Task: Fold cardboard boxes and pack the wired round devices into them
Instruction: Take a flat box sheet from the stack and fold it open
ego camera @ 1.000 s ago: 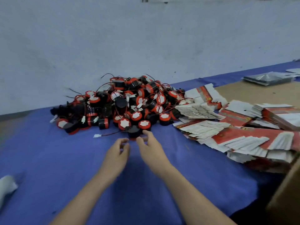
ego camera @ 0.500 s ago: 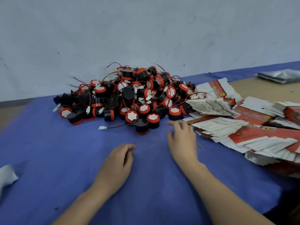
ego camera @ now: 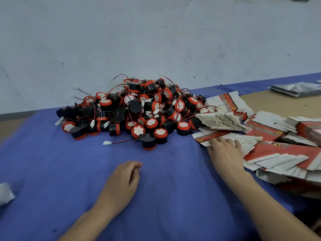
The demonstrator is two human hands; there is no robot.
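Resting on the near edge of the flat boxes [ego camera: 260,132], the right hand [ego camera: 225,153] has its fingers [ego camera: 219,140] laid nearly straight across the top blank, gripping nothing. The left hand [ego camera: 121,181] lies loosely curled and empty on the table [ego camera: 52,162]. The devices [ego camera: 139,112] sit heaped just left of the boxes, wires tangled. To do this well, slide off one blank with the fingertips, check that only one comes away, then bring the left hand in to square it open before taking a device from the heap's loose front edge.
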